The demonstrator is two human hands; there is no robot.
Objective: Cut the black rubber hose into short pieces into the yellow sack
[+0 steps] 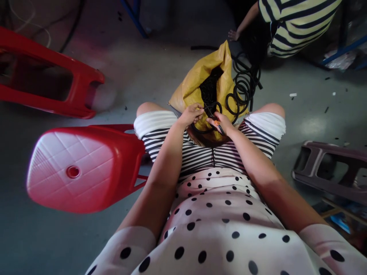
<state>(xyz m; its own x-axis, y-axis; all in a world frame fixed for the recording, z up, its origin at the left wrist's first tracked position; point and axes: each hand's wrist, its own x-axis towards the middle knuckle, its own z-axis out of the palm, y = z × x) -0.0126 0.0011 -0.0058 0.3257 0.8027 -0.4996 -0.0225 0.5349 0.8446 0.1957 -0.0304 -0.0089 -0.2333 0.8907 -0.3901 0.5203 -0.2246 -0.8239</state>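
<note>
Between my knees stands a yellow woven sack [189,88], its mouth open on a mass of black pieces [210,89]. My right hand [222,123] is closed round a pair of scissors [220,128] with black and orange handles, the blades pointing up and left over the sack. Just left of the blades, my left hand [192,115] is closed in a pinch on black tubing, largely covered by the fingers. Loops of black tubing [242,89] lie over the sack's right side and run up to the floor beyond it.
A red stool [74,168] stands close at my left, with another red stool [48,76] lying beyond it. At right is a grey-brown stool [329,168]. A person in a striped shirt [298,26] is at the upper right, one hand [233,35] low. Small scraps dot the floor.
</note>
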